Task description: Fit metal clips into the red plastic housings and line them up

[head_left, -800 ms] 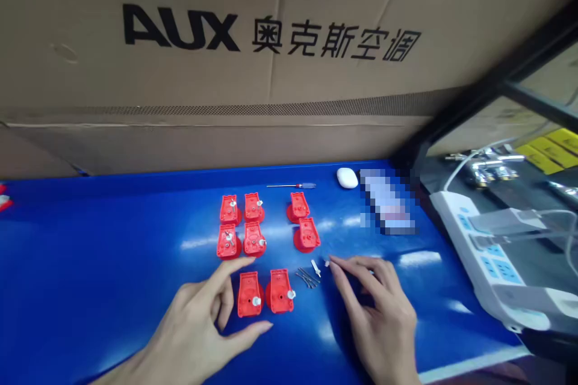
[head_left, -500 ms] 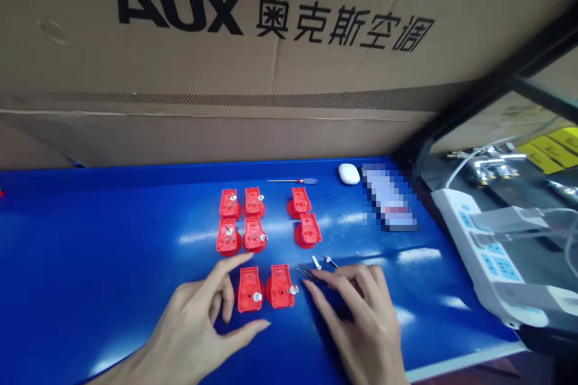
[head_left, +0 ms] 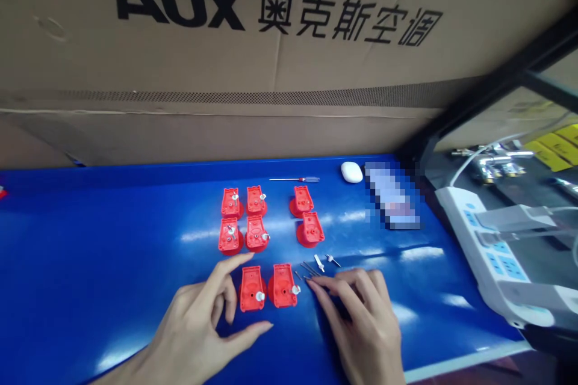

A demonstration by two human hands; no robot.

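Several small red plastic housings lie on the blue table (head_left: 112, 252). The two nearest ones (head_left: 251, 289) (head_left: 283, 286) sit between my hands. My left hand (head_left: 203, 325) rests open, index finger and thumb spread around the left front housing without gripping it. My right hand (head_left: 361, 319) lies on the table with its fingers stretched out, the fingertips at a small bunch of thin metal pins (head_left: 307, 269). Two small white-and-metal parts (head_left: 319, 262) (head_left: 333, 260) lie just beyond the fingertips. Farther back stand a block of four housings (head_left: 244, 219) and a pair (head_left: 306, 216).
A big cardboard box (head_left: 271, 42) walls off the back of the table. A thin screwdriver (head_left: 295, 179) and a white earbud case (head_left: 351, 172) lie near it. A white power strip (head_left: 492, 252) lies off the table's right edge.
My right hand slid left from the small white parts to the metal pins beside the front housings. My left hand stayed put.
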